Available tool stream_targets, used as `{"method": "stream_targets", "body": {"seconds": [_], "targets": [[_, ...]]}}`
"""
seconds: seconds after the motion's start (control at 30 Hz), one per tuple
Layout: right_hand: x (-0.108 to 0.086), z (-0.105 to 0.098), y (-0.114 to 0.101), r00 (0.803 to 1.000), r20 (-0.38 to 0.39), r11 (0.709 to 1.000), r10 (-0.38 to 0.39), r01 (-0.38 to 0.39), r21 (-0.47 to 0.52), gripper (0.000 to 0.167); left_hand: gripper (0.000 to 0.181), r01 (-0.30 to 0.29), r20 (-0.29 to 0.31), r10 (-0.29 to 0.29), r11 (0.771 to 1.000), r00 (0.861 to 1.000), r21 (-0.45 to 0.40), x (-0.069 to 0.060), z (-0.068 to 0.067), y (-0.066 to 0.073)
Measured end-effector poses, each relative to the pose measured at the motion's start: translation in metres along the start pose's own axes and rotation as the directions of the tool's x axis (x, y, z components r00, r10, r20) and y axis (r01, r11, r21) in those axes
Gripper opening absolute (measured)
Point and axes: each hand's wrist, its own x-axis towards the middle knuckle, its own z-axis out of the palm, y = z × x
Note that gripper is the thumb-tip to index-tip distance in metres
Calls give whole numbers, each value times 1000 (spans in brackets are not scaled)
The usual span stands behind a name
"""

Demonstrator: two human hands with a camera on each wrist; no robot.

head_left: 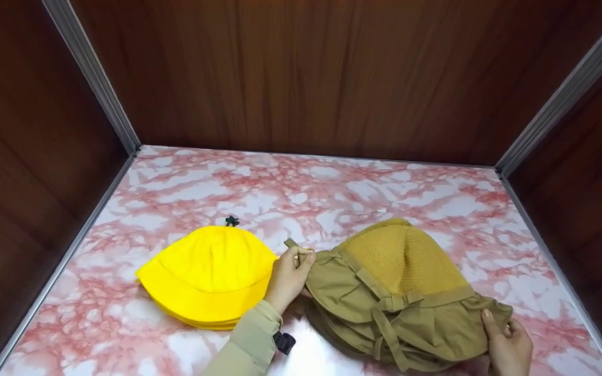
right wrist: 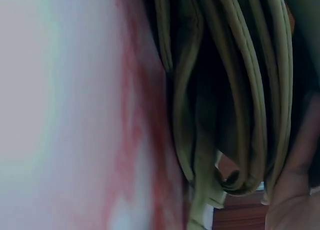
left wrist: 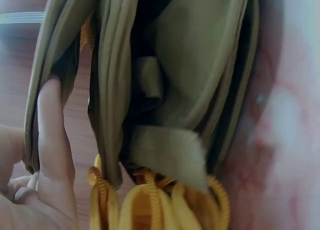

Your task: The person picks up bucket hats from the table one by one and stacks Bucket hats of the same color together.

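Observation:
A stack of olive sun hats with a mustard knit crown and a fabric bow stands at the right in the head view. My left hand pinches the top hat's brim at its left edge. The right hand grips the same brim at its right end, thumb on top. Several layered olive brims show in the left wrist view, with yellow braided cords below them. In the right wrist view, stacked brims hang beside my fingers, partly in shadow.
Left of my left hand sits a stack of yellow bucket hats with a dark green sprout-shaped topper. The pink-and-white marbled tabletop is bounded by dark wood panels and metal corner rails.

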Motion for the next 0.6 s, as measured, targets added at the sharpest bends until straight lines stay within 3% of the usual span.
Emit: {"method": "stream_targets", "body": {"seconds": [0.07,0.1,0.2,0.23,0.3,0.4,0.5,0.6], "targets": [[-2,0,-1,997,-18,987,-73,70,-141,46,18,5,9,-5,1000,1000,-7,1,-1,0],[-4,0,-2,992,-27,968,-125,116,-222,49,17,13,14,-13,1000,1000,-10,2,-2,0],[-9,-4,-6,957,-41,861,-286,238,-449,59,15,13,2,-13,999,1000,36,3,-3,0],[-12,-5,-8,943,-38,820,-331,267,-506,61,15,-4,-17,5,996,1000,88,3,-2,1],[-17,-6,-14,904,-43,778,-426,342,-527,58,17,-50,-63,66,973,996,226,2,-1,4],[-25,-1,-25,829,-32,728,-559,472,-498,52,20,-120,-99,177,898,979,423,1,1,14],[-33,11,-37,749,24,654,-663,594,-470,45,23,-204,-57,283,805,957,557,0,7,29],[-38,28,-46,724,158,607,-671,659,-444,44,32,-287,46,345,693,938,661,-3,17,45]]}}
